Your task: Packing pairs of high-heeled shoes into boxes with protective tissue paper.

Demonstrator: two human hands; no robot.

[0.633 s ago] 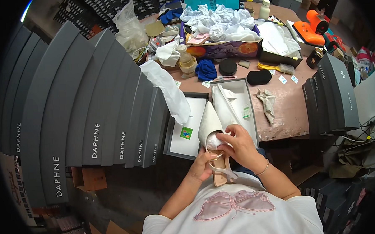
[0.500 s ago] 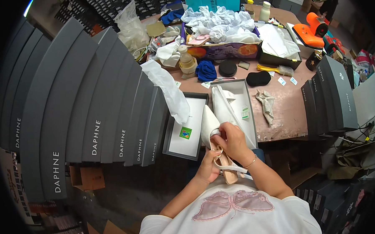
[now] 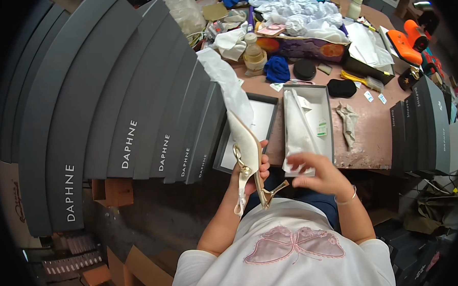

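Note:
My left hand (image 3: pixel 264 167) grips a white slingback shoe (image 3: pixel 247 145) with a thin gold heel and a gold-trimmed strap, its toe pointing up and away from me. A strip of white tissue paper (image 3: pixel 226 79) lies behind the toe. My right hand (image 3: pixel 317 172) hovers with fingers apart over the near end of a grey shoebox (image 3: pixel 330 133), holding nothing. Inside that box rests white tissue paper (image 3: pixel 296 132), folded long, beside a small green-and-white label (image 3: pixel 322 128). Left of it, partly behind the shoe, is a shallow grey box part (image 3: pixel 262 122) with a white inside.
Tall grey shoeboxes (image 3: pixel 92 108) rise close on my left; more boxes (image 3: pixel 432 124) stand right. A beige cloth (image 3: pixel 348 125), a black oval case (image 3: pixel 341 88) and a yellow-handled brush (image 3: pixel 361 79) lie on the table. Behind, a purple carton (image 3: pixel 301 49) holds crumpled white paper.
The shoe has turned over, showing its side and heel, and has come up in my left hand. My right hand has let go of it and moved right. The view has shifted.

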